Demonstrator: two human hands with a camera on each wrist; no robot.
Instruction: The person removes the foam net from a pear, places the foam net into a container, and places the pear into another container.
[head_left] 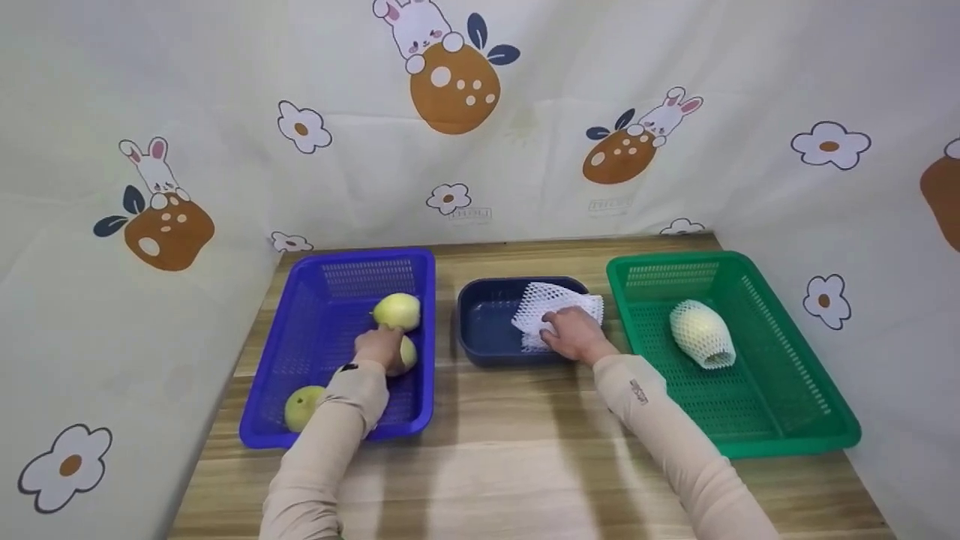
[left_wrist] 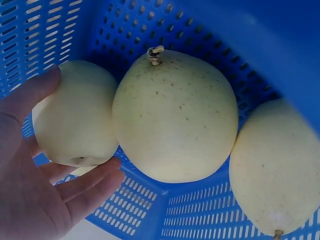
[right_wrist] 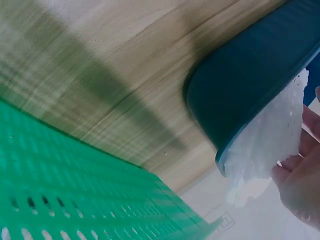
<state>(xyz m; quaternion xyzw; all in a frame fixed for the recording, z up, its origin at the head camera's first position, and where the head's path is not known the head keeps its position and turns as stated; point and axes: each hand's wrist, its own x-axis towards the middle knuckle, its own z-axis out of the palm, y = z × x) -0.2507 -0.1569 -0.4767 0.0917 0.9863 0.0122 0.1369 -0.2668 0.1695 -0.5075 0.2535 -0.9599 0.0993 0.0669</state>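
Inside the blue basket [head_left: 259, 405], my left hand [head_left: 379, 349] has its thumb and fingers curled round a pale yellow-green pear [left_wrist: 77, 115], partly hidden by the hand in the head view. Another pear [left_wrist: 175, 115] touches it, and a third pear [left_wrist: 277, 165] lies on the far side of that one. My right hand [head_left: 576, 334] is at the small dark blue bin [head_left: 487, 322], its fingers pinching white foam net sleeves [head_left: 540, 304] that lie over the bin's right side. In the right wrist view, the foam net [right_wrist: 270, 135] hangs past the bin's rim beside the fingertips.
To the right stands a green basket [head_left: 806, 367] holding one pear in a foam net [head_left: 701, 334]. All three containers rest on a wood-grain table [head_left: 487, 465]. A patterned cloth [head_left: 525, 180] hangs behind and along both sides.
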